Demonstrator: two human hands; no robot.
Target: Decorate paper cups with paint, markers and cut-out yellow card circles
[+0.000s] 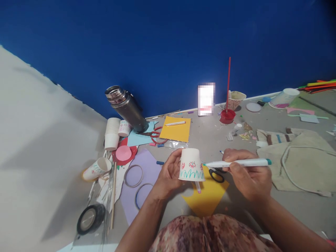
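An upside-down white paper cup (191, 171) is held by my left hand (169, 173), whose fingers wrap its left side. Red dotted flowers and a green zigzag line mark the cup's wall. My right hand (249, 178) grips a white marker (236, 162) with a green end, its tip close to the cup's right side; whether it touches I cannot tell. Below them lie a yellow paper piece (210, 196), black-handled scissors (217, 175) and a pink-ended marker (198, 187), partly covered by the cup.
A dark steel flask (128, 110) and stacked paper cups (112, 133) stand at the back left. Purple paper (131, 206) bears two tape rings. Black tape (90, 218) lies at the left. To the right are a cloth bag (307, 164) and a red lid (227, 116) with an upright red stick.
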